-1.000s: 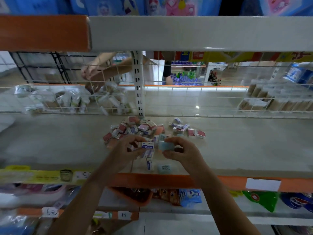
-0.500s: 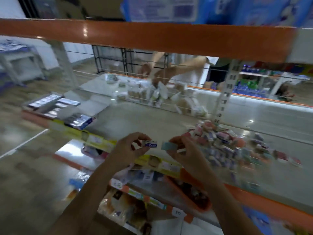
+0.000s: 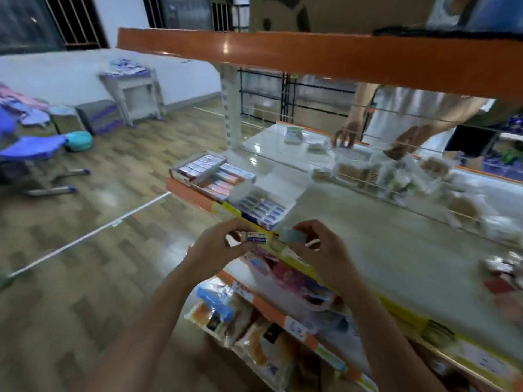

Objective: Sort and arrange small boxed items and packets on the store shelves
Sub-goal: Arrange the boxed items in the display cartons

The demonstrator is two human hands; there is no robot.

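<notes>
Head view, much of it smeared by motion blur. Far left of frame: wood-pattern floor (image 3: 85, 222) and a blue chair (image 3: 31, 147), well apart from the shelving. Centre left, at the near end of the shelf (image 3: 368, 230): open display boxes in a row, one with pale packets (image 3: 198, 166), one with pink and orange packets (image 3: 223, 183), one white tray of blue-labelled small boxes (image 3: 261, 207) nearest the hands. Lower centre: left hand (image 3: 218, 250) pinched a small white box with a blue label (image 3: 257, 239) between thumb and fingertips, held just in front of the shelf edge. Just right of it, right hand (image 3: 319, 250) gripped a pale blue-grey small box (image 3: 294, 236) in the fingertips; the two boxes sat near each other, apart. Below the hands: bagged goods (image 3: 254, 335) on a lower shelf. Upper right, behind the wire divider: another person's hands (image 3: 343, 135) over clear packets (image 3: 396, 176). Far right edge: blurred loose small items (image 3: 503, 270) on the shelf, kind not readable.
</notes>
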